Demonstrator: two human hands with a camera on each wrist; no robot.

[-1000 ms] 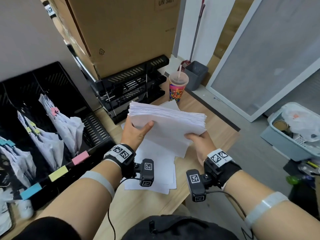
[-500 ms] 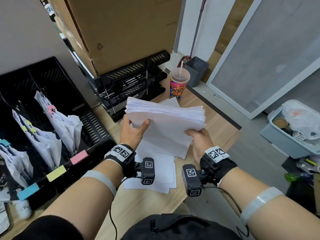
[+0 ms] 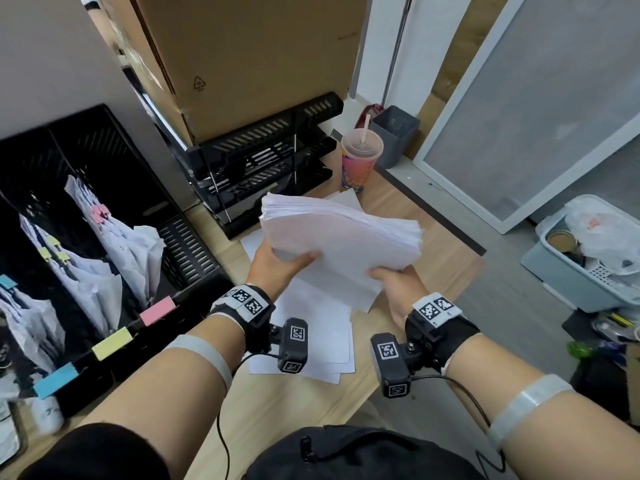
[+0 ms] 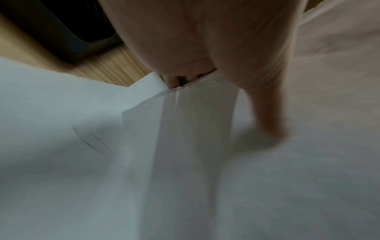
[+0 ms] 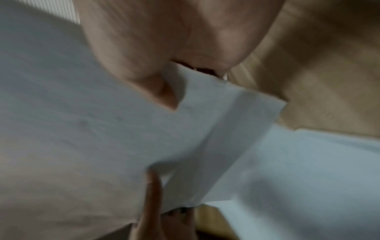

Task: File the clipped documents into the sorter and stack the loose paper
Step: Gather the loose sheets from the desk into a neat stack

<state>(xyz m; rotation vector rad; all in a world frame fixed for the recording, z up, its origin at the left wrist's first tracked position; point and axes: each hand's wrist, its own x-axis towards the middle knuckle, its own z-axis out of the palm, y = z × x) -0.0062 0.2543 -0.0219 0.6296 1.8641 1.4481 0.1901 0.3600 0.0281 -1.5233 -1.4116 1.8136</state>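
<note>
Left of your hands, the sorter (image 3: 114, 271) already holds clipped documents (image 3: 114, 251), while your left hand (image 3: 273, 268) and right hand (image 3: 398, 285) each grip the loose paper stack (image 3: 343, 237) above further sheets (image 3: 311, 327) not yet gathered.

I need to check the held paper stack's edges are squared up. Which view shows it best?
Head view: the whole paper stack shows, edges fanned, left hand and right hand gripping its near edge. Both wrist views show only blurred close-up sheets by the thumbs.
</note>
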